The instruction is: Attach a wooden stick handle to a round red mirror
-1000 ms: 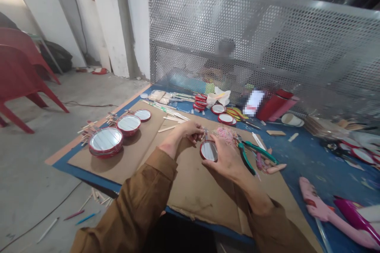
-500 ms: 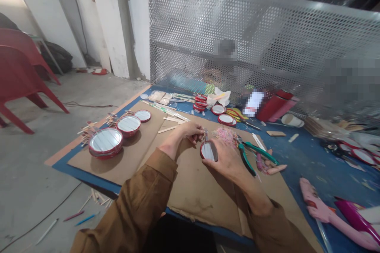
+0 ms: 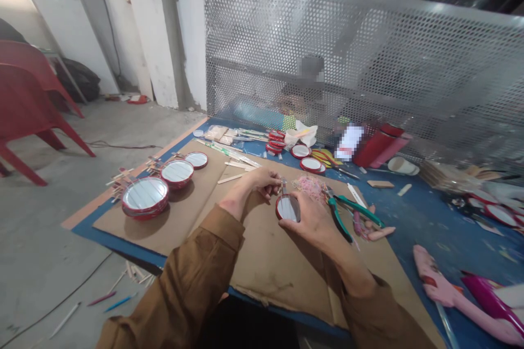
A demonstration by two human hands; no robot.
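While the right hand (image 3: 316, 222) curls around the lower right rim of a small red-rimmed mirror (image 3: 287, 208), holding it tilted just above the cardboard sheet (image 3: 262, 262), the left hand (image 3: 264, 180) sits at the mirror's top left edge with its fingertips drawn narrow beside a small grey piece (image 3: 283, 184); whether they actually pinch it cannot be told. Green-handled pliers (image 3: 347, 211) lie just right of the right hand, and a pile of pink rubber bands (image 3: 310, 185) lies just beyond the mirror, so that side is crowded. Bare cardboard lies open toward the person as far as the sheet's ragged near edge. Three larger mirrors (image 3: 144, 197) stand well apart to the left, near the blue table (image 3: 421, 223) edge.
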